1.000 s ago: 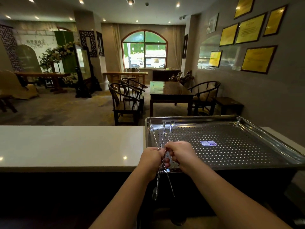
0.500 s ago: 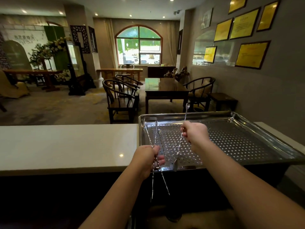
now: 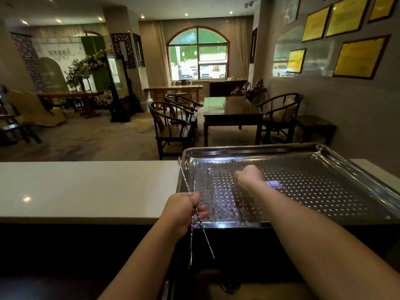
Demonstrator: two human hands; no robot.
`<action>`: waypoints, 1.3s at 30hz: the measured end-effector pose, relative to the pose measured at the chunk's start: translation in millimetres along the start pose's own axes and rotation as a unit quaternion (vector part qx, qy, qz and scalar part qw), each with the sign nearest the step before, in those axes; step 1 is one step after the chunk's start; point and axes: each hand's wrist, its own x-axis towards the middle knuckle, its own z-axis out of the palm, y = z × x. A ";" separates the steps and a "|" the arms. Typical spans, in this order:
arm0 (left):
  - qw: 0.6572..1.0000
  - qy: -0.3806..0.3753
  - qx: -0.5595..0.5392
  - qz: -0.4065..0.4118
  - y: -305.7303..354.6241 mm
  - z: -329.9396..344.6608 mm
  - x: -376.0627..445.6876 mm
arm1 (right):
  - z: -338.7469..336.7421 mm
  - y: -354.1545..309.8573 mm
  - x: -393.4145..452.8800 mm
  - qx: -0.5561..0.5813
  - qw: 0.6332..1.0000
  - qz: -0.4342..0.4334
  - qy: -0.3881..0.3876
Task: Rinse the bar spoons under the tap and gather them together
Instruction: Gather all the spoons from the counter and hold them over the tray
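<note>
My left hand (image 3: 184, 210) grips two twisted metal bar spoons (image 3: 195, 215) by their middles, crossed, at the near left corner of the perforated steel tray (image 3: 238, 150). Their lower ends hang over the dark sink. Another bar spoon (image 3: 211, 194) lies flat on the tray's left part, its forked end toward me. My right hand (image 3: 250, 174) hovers low over the tray with curled fingers. A blurred thin streak of a third bar spoon (image 3: 240, 202) runs through it toward me.
A white counter (image 3: 86, 187) stretches left of the tray. The sink's drain (image 3: 229, 285) lies in the dark basin below my arms. A blue sticker (image 3: 273, 184) marks the tray's floor. Chairs and tables stand beyond the counter.
My right hand drew one spoon out of the bundle and carried it out and down over the tray. My left hand kept the other two and shifted slightly left.
</note>
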 end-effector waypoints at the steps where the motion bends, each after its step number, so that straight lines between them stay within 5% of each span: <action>1: 1.000 0.001 -0.002 0.000 -0.4 0.0 0.2 | 4.2 1.2 0.5 -0.015 1.000 -0.003 -0.009; 16: 1.000 0.013 0.002 0.012 -3.0 -1.4 0.6 | 25.3 4.0 -3.0 -0.209 0.975 -0.069 0.013; 21: 1.000 0.016 0.001 0.017 -4.3 -1.9 4.2 | 8.4 0.9 -17.1 -0.084 0.994 -0.067 0.017; 27: 1.000 0.007 -0.002 0.025 -2.4 8.2 6.5 | -9.4 -19.1 -89.1 0.231 0.946 -0.044 -0.222; 39: 0.999 -0.043 0.003 -0.017 1.2 26.4 -0.2 | -21.3 -2.5 -118.1 0.311 0.920 -0.051 -0.232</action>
